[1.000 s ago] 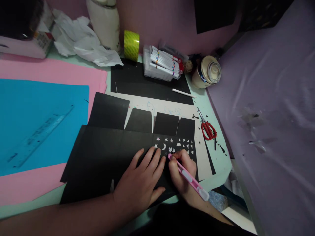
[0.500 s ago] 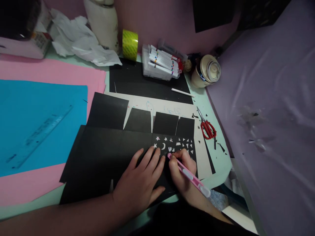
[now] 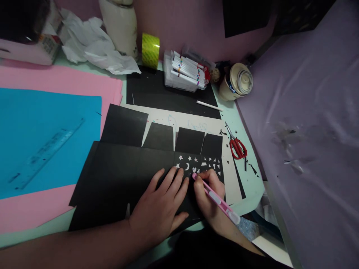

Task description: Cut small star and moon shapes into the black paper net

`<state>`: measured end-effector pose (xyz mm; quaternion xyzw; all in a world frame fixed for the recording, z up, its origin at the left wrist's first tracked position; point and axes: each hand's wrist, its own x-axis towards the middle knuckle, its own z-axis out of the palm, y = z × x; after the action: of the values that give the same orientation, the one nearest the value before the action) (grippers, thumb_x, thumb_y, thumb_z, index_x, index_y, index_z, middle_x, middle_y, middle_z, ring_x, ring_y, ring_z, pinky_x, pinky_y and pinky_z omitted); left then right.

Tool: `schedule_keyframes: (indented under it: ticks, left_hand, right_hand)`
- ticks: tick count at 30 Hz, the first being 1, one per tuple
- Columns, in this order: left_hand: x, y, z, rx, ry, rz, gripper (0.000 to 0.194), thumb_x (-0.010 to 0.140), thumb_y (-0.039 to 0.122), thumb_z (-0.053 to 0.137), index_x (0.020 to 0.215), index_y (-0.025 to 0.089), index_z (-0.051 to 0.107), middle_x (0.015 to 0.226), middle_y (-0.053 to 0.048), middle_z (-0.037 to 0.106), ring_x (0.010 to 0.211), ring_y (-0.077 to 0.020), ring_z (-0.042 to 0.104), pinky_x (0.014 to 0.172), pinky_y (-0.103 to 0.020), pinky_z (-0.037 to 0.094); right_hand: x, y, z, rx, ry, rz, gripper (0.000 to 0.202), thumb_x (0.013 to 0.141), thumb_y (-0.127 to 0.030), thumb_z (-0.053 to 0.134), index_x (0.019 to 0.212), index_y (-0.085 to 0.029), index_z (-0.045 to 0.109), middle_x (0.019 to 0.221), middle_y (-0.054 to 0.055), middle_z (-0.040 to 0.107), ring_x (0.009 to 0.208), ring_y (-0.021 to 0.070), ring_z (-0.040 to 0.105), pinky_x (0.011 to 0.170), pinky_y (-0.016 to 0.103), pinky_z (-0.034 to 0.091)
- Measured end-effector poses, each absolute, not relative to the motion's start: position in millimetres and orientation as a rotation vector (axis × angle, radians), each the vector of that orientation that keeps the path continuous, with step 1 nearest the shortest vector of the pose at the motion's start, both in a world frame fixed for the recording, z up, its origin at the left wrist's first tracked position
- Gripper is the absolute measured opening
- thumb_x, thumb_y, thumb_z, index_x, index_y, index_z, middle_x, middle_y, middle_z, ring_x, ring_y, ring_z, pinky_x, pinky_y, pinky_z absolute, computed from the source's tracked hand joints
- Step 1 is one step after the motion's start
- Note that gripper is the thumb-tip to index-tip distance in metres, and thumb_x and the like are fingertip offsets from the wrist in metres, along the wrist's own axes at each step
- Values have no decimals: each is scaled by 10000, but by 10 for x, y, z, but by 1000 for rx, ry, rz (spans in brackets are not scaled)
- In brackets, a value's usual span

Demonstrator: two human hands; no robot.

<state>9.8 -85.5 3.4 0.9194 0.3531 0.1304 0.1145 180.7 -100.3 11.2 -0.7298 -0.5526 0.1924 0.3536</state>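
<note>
A sheet of black card (image 3: 117, 168) with several flaps along its far edge lies before me. Its right part has cut-out stars, a crescent moon, a heart and small triangles. My left hand (image 3: 161, 201) rests flat on the card with fingers spread, just left of the cut-outs. In my right hand (image 3: 209, 190) is a pink craft knife (image 3: 217, 200), gripped like a pen. The knife's tip end points at the card just below the heart, near my left fingertips; the blade itself is too small to make out.
Red-handled scissors (image 3: 238, 147) lie at the right among black scraps. A white pen (image 3: 209, 105), a box of markers (image 3: 185, 73), yellow tape (image 3: 150, 51) and a cup-like container (image 3: 238, 81) stand or lie farther back. At left, a clear ruler (image 3: 50, 153) lies on blue paper (image 3: 17, 112).
The view has shifted slightly. Both hands keep nearly the same place on the card, and the craft knife stays in my right hand with only a tiny movement.
</note>
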Motion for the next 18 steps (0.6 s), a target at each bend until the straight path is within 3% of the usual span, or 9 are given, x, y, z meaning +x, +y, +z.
schedule_keyframes:
  ticks: [18]
  left_hand:
    - [90, -856, 35, 2679, 1031, 397, 700, 863, 610, 522, 1382, 140, 495, 1478, -148, 455, 1384, -315, 321, 1139, -495, 148]
  right_hand:
    - [1801, -1003, 128, -1862, -1493, 512, 167, 835, -196, 547, 685, -219, 477, 534, -68, 498, 439, 89, 444, 450, 212, 351]
